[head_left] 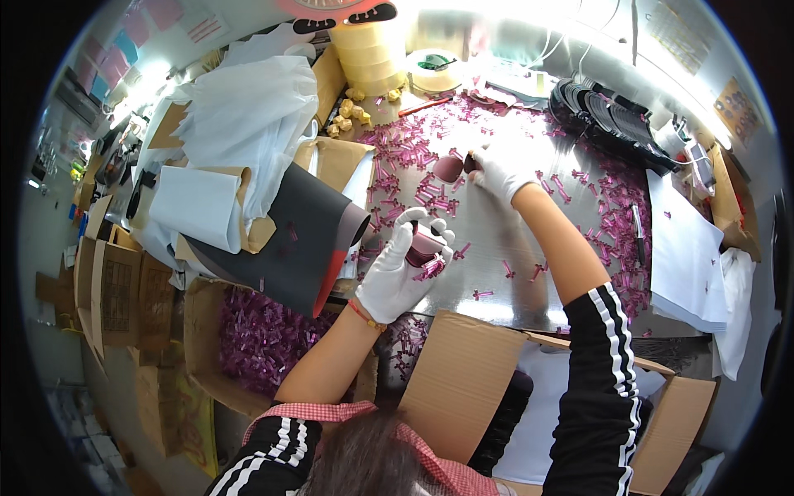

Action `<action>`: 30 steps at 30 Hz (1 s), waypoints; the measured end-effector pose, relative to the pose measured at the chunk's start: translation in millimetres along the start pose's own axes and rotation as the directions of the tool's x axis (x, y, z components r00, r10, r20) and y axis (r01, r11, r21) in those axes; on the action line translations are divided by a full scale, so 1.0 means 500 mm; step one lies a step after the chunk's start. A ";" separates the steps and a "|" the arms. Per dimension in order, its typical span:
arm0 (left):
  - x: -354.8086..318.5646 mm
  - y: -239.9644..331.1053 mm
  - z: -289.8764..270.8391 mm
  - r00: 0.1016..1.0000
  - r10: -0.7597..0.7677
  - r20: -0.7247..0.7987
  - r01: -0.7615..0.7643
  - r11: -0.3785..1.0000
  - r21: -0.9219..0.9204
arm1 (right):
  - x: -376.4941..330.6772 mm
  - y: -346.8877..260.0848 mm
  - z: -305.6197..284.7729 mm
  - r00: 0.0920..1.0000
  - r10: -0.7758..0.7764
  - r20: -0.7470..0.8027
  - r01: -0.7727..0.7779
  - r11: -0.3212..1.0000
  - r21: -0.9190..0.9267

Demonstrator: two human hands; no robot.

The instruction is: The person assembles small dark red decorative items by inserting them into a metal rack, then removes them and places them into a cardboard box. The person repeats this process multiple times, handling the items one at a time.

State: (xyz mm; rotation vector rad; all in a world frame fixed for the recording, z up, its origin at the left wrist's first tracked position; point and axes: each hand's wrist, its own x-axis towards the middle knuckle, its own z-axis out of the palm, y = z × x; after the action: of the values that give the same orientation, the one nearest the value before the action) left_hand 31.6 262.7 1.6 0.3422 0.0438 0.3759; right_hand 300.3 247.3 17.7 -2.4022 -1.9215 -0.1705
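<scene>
Both my hands wear white gloves. My left hand [393, 281] is closed around a glossy maroon, lens-like piece [425, 246], above the near left part of the metal table. A small clear-pink piece [432, 266] shows at its lower edge, against the palm. Farther off and to the right, my right hand [501, 175] pinches a small dark piece [471, 162] at the fingertips. Just left of those fingertips is a rounded maroon lens-like piece [448, 169]; whether it joins the dark one I cannot tell. Many pink pieces [413, 153] lie scattered around both hands.
A cardboard box [203, 331] of pink pieces stands at lower left, an open carton [463, 372] at the near edge. Black curved pieces [600, 116] are stacked at back right, beside white sheets [682, 256]. Dark sheeting [289, 223] and tape rolls [368, 58] lie left and back.
</scene>
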 end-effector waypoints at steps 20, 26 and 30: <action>0.020 -0.032 0.015 0.917 0.194 -0.349 -0.223 0.974 -0.044 | -0.156 -0.208 -0.167 0.976 -0.061 0.207 -0.066 0.829 0.555; 0.017 -0.016 0.004 0.953 0.028 -0.300 -0.139 0.924 -0.355 | -0.070 -0.121 -0.067 0.990 0.140 0.031 -0.134 0.830 0.542; -0.004 0.000 -0.017 0.983 0.010 -0.186 -0.080 0.925 -0.373 | -0.007 -0.106 -0.055 0.991 0.131 -0.013 -0.118 0.931 0.345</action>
State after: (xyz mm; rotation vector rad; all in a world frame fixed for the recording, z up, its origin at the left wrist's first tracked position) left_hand 28.6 264.7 -6.7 -0.0760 0.1394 0.4508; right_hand 246.4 252.2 43.5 -2.2570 -1.6164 0.1194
